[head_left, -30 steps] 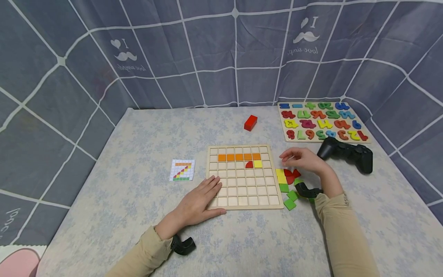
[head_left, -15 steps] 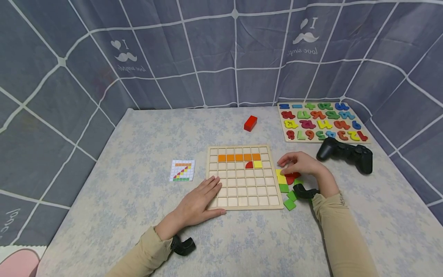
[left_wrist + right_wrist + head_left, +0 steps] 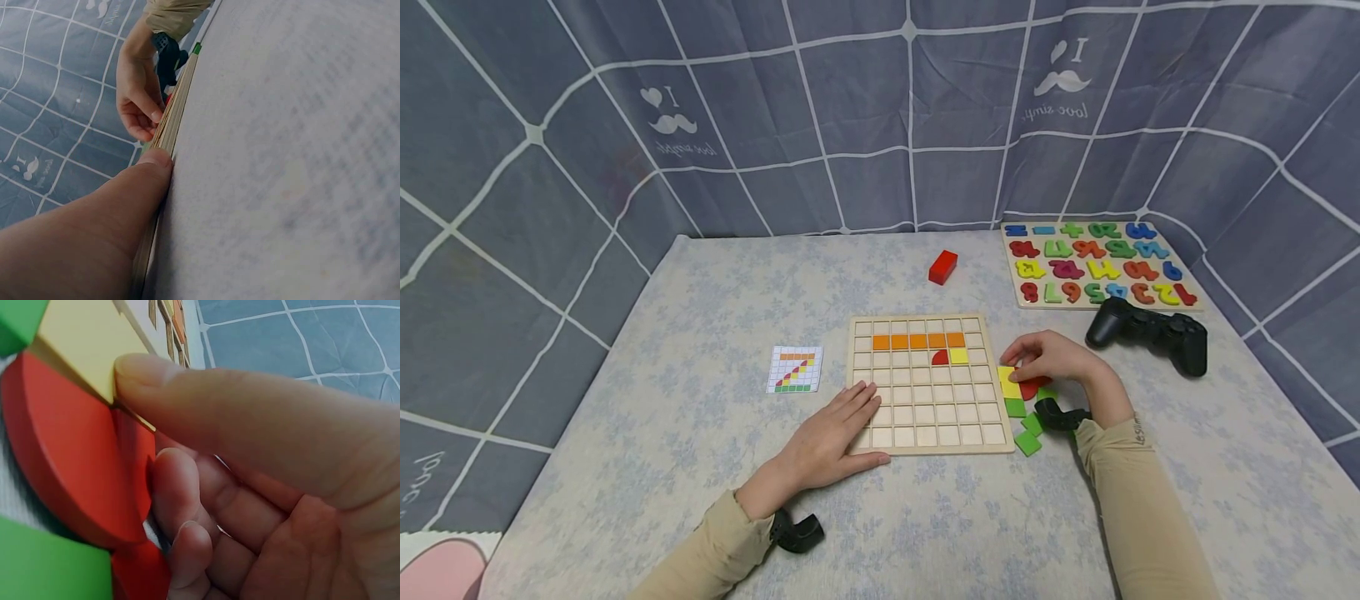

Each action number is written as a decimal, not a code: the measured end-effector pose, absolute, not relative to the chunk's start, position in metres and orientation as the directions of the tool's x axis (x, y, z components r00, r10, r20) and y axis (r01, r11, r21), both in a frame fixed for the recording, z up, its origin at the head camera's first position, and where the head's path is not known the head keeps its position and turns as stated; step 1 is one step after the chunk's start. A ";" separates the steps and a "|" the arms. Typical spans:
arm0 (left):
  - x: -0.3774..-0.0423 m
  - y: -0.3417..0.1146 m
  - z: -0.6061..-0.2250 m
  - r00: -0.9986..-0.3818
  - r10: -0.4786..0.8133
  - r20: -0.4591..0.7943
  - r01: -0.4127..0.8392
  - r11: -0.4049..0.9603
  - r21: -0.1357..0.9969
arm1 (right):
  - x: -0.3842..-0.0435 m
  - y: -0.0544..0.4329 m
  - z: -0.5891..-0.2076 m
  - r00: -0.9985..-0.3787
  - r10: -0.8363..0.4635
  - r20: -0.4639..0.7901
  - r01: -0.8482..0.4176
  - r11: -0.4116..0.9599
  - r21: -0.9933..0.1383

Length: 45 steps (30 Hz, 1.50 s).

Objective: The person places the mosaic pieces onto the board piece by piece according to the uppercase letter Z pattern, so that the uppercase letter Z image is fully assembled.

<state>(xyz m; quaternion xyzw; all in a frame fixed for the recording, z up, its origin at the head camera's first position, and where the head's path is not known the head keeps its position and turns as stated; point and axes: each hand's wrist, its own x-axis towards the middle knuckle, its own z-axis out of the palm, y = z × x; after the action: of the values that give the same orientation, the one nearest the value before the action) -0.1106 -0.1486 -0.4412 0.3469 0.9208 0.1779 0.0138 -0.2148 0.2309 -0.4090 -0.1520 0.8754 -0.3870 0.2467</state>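
My left hand [image 3: 827, 437] lies flat over the lower left part of a wooden grid board [image 3: 922, 412], its thumb along the front edge. A row of orange square tiles [image 3: 918, 341] sits in the board's cells, with a red quarter-round tile [image 3: 940, 357] and a yellow square tile [image 3: 958, 356] below. Beside the board's right edge my right hand [image 3: 1060, 354] pinches at a loose yellow tile [image 3: 81, 350], thumb on it; the index fingertip is hidden. Its other fingers curl beside red rounded tiles [image 3: 69, 456]. Loose green square tiles [image 3: 1028, 443] lie nearer me.
A small printed pattern card [image 3: 786, 375] lies left of the board. Farther back is a red block [image 3: 943, 267]. A number puzzle board [image 3: 1105, 283] and a black game controller [image 3: 1150, 333] stand at the back right. Grey checked cloth hangs behind the table.
From above the loose tiles, my right hand has lowered slightly toward me, and its thumb has come onto the yellow tile. My left hand stays in place on the board.
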 end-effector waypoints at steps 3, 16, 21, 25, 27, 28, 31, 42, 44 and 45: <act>-0.111 -0.149 -0.441 -0.758 0.645 0.099 0.636 0.696 0.334 | -0.215 0.230 -0.408 -0.828 -0.458 -0.322 -0.072 0.657 -0.750; -0.110 -0.148 -0.441 -0.763 0.640 0.092 0.629 0.701 0.337 | -0.213 0.225 -0.396 -0.844 -0.424 -0.329 -0.046 0.667 -0.743; -0.110 -0.149 -0.441 -0.762 0.640 0.098 0.630 0.698 0.341 | -0.210 0.208 -0.387 -0.880 -0.415 -0.232 -0.098 0.636 -0.765; -0.110 -0.150 -0.442 -0.760 0.641 0.104 0.633 0.696 0.340 | -0.207 0.183 -0.388 -0.888 -0.440 -0.132 -0.187 0.609 -0.771; -0.111 -0.150 -0.442 -0.760 0.642 0.103 0.633 0.695 0.341 | -0.205 0.170 -0.390 -0.883 -0.459 -0.098 -0.225 0.597 -0.770; -0.111 -0.149 -0.442 -0.760 0.642 0.103 0.633 0.694 0.342 | -0.204 0.164 -0.391 -0.879 -0.468 -0.087 -0.240 0.593 -0.769; -0.111 -0.149 -0.442 -0.759 0.644 0.100 0.633 0.693 0.344 | -0.201 0.150 -0.398 -0.873 -0.483 -0.066 -0.274 0.599 -0.752; -0.110 -0.148 -0.440 -0.757 0.645 0.099 0.635 0.693 0.341 | -0.197 0.139 -0.409 -0.872 -0.489 -0.023 -0.362 0.677 -0.640; -0.110 -0.148 -0.440 -0.757 0.645 0.104 0.636 0.693 0.339 | -0.198 0.141 -0.406 -0.879 -0.476 -0.035 -0.337 0.671 -0.661; -0.110 -0.148 -0.440 -0.757 0.645 0.105 0.637 0.692 0.338 | -0.199 0.144 -0.405 -0.880 -0.474 -0.042 -0.325 0.663 -0.674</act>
<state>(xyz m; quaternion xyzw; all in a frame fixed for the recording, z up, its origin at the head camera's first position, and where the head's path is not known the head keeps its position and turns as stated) -0.1101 -0.1485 -0.4404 0.3485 0.9198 0.1798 0.0109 -0.1987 0.1436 -0.4047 -0.2205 0.9056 -0.3460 0.1074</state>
